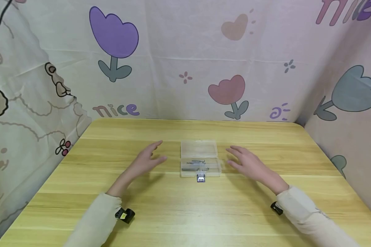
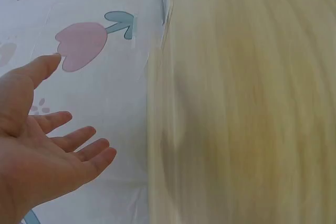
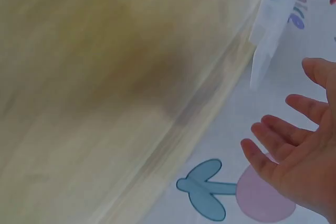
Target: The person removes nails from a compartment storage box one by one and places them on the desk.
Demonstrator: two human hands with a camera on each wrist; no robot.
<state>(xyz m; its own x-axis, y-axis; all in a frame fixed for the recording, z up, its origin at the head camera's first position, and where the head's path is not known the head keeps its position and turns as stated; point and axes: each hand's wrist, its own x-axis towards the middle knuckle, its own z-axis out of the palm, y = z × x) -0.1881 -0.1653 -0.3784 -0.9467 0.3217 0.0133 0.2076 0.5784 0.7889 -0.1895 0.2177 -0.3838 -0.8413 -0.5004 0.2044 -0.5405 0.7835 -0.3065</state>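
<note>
A small clear plastic box [image 1: 200, 158] lies open on the wooden table [image 1: 185, 212], its lid folded back and several thin metal nails [image 1: 196, 164] in its tray. A small metal latch [image 1: 201, 178] sticks out at its near edge. My left hand [image 1: 148, 159] hovers just left of the box, fingers straight and spread, holding nothing. On the other side my right hand [image 1: 245, 163] is equally spread and empty. In the left wrist view my left hand [image 2: 47, 150] shows an open palm. The right wrist view shows my right hand [image 3: 296, 150] open, the box [image 3: 273, 19] blurred beyond it.
Cloth walls printed with tulips [image 1: 113, 37] and the word "nice" [image 1: 115, 110] close in the table at the back, left and right. Both forearms wear cream sleeves [image 1: 300, 206] with small black wrist cameras [image 1: 125, 215].
</note>
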